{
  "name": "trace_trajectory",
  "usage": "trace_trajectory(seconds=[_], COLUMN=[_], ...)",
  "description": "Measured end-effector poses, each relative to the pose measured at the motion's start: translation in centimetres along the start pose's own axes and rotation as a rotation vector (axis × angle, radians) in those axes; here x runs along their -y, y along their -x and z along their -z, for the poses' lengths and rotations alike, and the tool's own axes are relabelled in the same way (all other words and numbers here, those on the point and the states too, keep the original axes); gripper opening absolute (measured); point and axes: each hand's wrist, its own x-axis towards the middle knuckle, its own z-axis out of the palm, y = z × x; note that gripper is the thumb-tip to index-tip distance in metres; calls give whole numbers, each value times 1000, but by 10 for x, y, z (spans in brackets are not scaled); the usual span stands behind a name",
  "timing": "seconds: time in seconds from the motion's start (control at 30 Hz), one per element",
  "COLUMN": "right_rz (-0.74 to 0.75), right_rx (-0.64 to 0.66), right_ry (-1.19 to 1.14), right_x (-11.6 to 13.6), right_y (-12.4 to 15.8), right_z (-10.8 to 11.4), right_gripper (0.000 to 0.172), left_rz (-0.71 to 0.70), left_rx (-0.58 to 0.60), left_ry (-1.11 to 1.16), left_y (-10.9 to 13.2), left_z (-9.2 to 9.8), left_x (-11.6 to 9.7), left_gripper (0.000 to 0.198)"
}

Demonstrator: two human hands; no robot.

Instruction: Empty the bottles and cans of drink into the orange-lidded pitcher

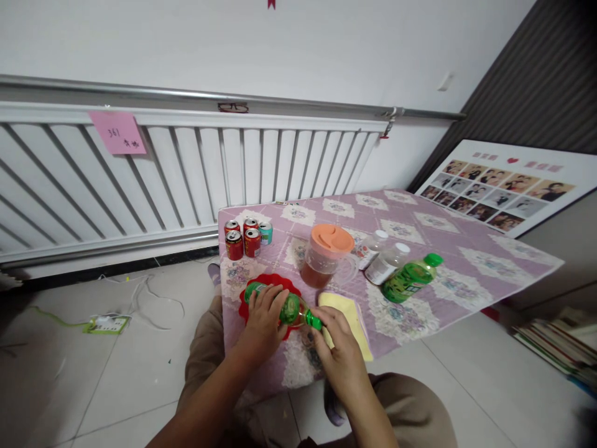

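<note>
My left hand [267, 312] is wrapped around the body of a green-labelled plastic bottle [290, 308], which lies tilted over a red scalloped mat [269, 278]. The fingers of my right hand [339, 339] pinch the bottle's green cap [313, 320]. Just beyond the bottle stands a clear pitcher [317, 269] with an orange lid and reddish-brown liquid inside. Under and beside my right hand lies a folded yellow cloth [352, 314]. The bottle's middle is partly hidden by my left fingers.
Several red cans [234, 245] and a teal can [265, 233] stand at the table's left corner. Right of the pitcher are two white-capped bottles [387, 264] and another green bottle [410, 279]. A flowered tablecloth [321, 214] covers the table, with a radiator [186, 168] behind.
</note>
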Motion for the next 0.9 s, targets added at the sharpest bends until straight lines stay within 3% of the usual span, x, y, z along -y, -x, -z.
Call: trace_trajectory(seconds=[0.27,0.47,0.57,0.73,0.9], right_rz=[-112,-440,-533,-459,-420], right_rx=[-103,-81,-20,54,156], right_ry=[32,-64,-82,-53,10], right_x=[-8,-26,-31,-38,-47], right_y=[2,15,20,27,42], right_z=[7,2,-4,-16,-35], right_gripper=[26,30,30,11,9], left_rz=[90,420,541,606,624], left_rx=[-72,-147,-173,-194,-164], left_ry=[186,548,609,608,608], left_y=[-1,-10,-19,-29,-30], left_z=[-6,-7,-1,1,-7], left_x=[14,25,26,31,35], left_gripper=[72,80,83,77,78])
